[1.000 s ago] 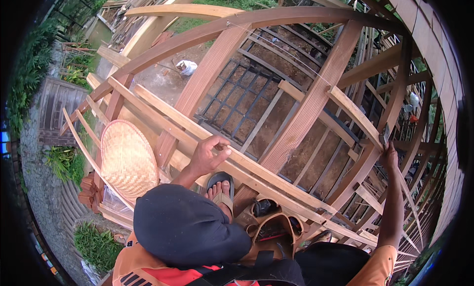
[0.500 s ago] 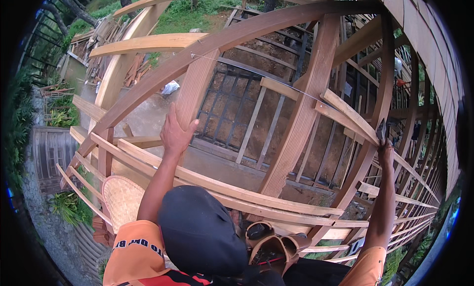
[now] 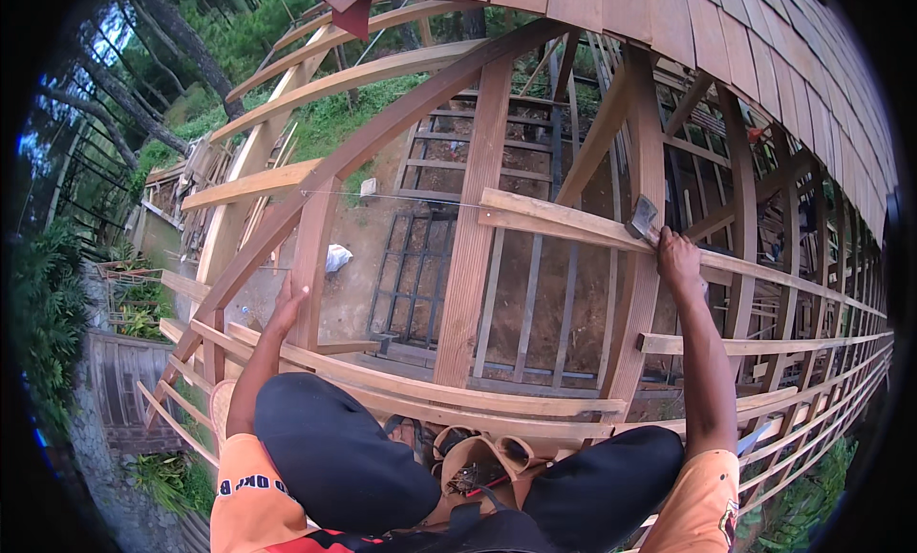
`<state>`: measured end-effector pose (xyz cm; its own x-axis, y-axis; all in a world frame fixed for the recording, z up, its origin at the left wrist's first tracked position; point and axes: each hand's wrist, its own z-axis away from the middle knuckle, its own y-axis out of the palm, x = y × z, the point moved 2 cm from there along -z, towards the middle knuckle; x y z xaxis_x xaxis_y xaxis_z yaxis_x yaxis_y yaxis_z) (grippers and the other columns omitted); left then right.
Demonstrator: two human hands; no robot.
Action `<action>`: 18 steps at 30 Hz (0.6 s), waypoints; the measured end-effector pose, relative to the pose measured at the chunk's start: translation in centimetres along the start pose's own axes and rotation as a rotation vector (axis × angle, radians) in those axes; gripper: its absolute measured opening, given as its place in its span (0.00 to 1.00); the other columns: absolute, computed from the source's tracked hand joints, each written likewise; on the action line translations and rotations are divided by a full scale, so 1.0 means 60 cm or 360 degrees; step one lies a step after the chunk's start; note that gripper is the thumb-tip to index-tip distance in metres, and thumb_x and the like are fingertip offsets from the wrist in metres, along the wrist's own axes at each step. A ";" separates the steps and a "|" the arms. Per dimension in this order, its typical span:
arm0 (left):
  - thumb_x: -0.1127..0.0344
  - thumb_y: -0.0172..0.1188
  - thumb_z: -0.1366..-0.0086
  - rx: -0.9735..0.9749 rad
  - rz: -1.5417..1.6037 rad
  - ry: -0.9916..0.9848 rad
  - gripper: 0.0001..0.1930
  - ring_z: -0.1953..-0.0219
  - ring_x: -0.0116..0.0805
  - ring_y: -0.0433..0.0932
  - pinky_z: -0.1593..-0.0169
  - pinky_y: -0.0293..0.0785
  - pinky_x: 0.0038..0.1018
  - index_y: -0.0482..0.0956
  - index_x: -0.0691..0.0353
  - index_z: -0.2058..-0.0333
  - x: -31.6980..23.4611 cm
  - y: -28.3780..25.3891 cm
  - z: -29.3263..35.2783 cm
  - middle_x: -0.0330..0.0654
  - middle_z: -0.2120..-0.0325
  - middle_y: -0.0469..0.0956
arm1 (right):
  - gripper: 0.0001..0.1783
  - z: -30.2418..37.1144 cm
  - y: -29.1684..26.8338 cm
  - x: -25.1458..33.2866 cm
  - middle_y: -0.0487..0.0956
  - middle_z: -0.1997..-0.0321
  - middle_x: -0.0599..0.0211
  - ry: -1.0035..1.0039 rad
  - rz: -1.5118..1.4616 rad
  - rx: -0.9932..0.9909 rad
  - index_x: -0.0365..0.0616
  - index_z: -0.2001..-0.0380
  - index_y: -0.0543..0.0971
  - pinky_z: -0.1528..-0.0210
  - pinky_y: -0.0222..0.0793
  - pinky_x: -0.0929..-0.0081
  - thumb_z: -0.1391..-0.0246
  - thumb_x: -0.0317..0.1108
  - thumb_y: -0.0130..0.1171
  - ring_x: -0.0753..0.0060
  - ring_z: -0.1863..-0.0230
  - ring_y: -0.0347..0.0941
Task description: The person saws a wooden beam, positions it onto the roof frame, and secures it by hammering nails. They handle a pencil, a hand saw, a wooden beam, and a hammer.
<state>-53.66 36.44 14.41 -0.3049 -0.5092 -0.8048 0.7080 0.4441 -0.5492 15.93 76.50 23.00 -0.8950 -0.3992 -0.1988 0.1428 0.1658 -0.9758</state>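
My left hand (image 3: 288, 307) grips the edge of a brown wooden post (image 3: 313, 252), thumb on its face and fingers along its left side. A curved dark timber (image 3: 382, 138) runs past the top of this post. In my right hand (image 3: 678, 259) is a hammer (image 3: 644, 217), its metal head showing past my fist and most of the handle hidden. The hammer head lies against a pale wooden batten (image 3: 564, 219) that crosses the brown rafters. A thin string runs from the curved timber to the batten's left end.
A tan tool pouch (image 3: 475, 467) with small items lies between my knees. Long pale battens (image 3: 430, 389) cross in front of me. Wooden shingles (image 3: 707, 28) cover the roof at upper right. Through the open frame the ground and a dark metal grid (image 3: 415, 266) show far below.
The view has swung right, bringing more shingles in. My right hand and the hammer have moved inward along the batten, closer to its left end. My left hand remains at the post.
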 end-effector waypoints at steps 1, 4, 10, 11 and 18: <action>0.47 0.63 0.37 -0.0018 -0.0184 -0.0042 0.46 0.28 0.52 0.57 0.28 0.52 0.42 0.52 0.59 0.27 0.023 -0.019 0.023 0.56 0.31 0.61 | 0.05 -0.004 0.003 0.014 0.83 0.64 0.58 0.0024 0.0079 0.0026 0.46 0.62 0.73 0.60 0.78 0.54 0.41 0.31 0.50 0.53 0.56 0.82; 0.47 0.62 0.36 0.0105 -0.0340 -0.0050 0.45 0.26 0.48 0.51 0.26 0.45 0.41 0.52 0.59 0.27 -0.075 0.011 0.079 0.55 0.29 0.56 | 0.04 0.014 -0.002 0.008 0.83 0.66 0.61 0.0017 0.0069 -0.0142 0.47 0.64 0.74 0.63 0.77 0.58 0.40 0.33 0.50 0.56 0.59 0.82; 0.41 0.58 0.36 0.0825 0.0047 0.0056 0.46 0.27 0.45 0.55 0.26 0.47 0.41 0.56 0.64 0.29 -0.365 -0.006 0.178 0.55 0.31 0.62 | 0.04 0.019 0.015 0.020 0.83 0.66 0.63 0.0023 0.0003 -0.0297 0.48 0.65 0.74 0.62 0.76 0.57 0.40 0.33 0.50 0.57 0.60 0.81; 0.38 0.58 0.37 0.1010 0.0195 0.0055 0.47 0.28 0.45 0.58 0.27 0.50 0.41 0.56 0.65 0.29 -0.407 0.001 0.184 0.54 0.32 0.62 | 0.04 0.026 0.014 0.020 0.83 0.66 0.63 0.0008 0.0006 -0.0301 0.48 0.65 0.74 0.62 0.76 0.57 0.40 0.33 0.50 0.57 0.60 0.81; 0.34 0.60 0.42 0.1774 0.0216 0.0452 0.52 0.32 0.47 0.65 0.28 0.55 0.43 0.56 0.68 0.30 -0.560 0.038 0.183 0.57 0.34 0.65 | 0.04 0.023 0.006 -0.002 0.84 0.65 0.62 0.0132 -0.0102 -0.0285 0.49 0.63 0.75 0.62 0.77 0.53 0.41 0.33 0.52 0.53 0.60 0.82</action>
<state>-34.84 46.46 42.66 -0.2156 -0.2602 -0.9412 0.8716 -0.4859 -0.0654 16.66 75.38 22.54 -0.9328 -0.3396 -0.1211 0.0134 0.3030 -0.9529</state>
